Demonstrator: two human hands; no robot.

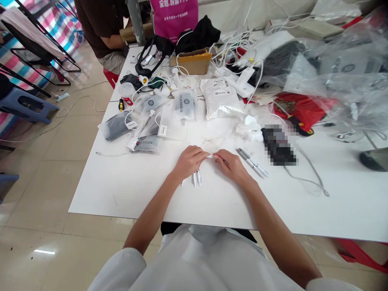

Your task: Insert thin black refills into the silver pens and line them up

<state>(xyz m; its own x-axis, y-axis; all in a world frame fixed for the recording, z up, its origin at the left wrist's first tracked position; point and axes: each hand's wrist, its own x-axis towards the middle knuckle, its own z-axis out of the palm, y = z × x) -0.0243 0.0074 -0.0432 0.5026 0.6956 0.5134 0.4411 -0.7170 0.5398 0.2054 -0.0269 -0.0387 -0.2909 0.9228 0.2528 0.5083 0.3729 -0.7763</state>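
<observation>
Both hands meet over the white table [212,206], at the middle of the view. My left hand [188,161] pinches one end of a small white, pen-like piece [209,156]. The other end is between the closed fingers of my right hand [229,162], where a darker part shows. Slim silver-white pen parts [196,178] lie on the table just below my left hand, partly covered by it. To the right of my right hand, grey and silver pens [252,163] lie side by side at a slant.
Packaged pouches [117,126] and cables lie at the left. A white plastic parcel [222,98], a cardboard box [194,62] and tangled cables are behind. A blurred black item [279,145] and a red bag [303,107] are at the right. A person [100,36] sits at the far left.
</observation>
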